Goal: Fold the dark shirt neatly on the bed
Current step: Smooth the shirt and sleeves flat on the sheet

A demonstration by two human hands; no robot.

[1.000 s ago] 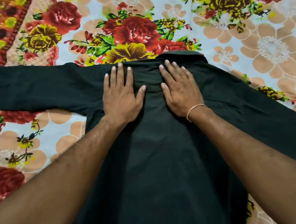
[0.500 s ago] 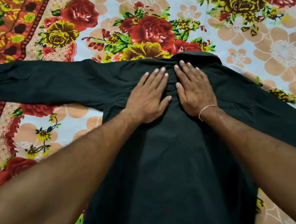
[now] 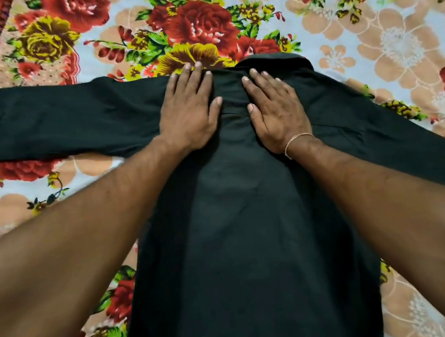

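Floral bedding in red, yellow and peach (image 3: 367,45) is spread under everything, and the dark shirt (image 3: 249,233) is laid flat on it, collar (image 3: 273,61) away from the person. One sleeve (image 3: 48,122) is stretched straight out beyond the left hand (image 3: 187,114), which is pressed palm-down with fingers straight, nothing gripped, apparently to smooth the shoulder. Between the hands the placket is seen. The right hand (image 3: 275,111) is likewise flattened just below the collar, a thread worn at its wrist. The other sleeve (image 3: 403,134) is angled outward past it. No fold is yet made.
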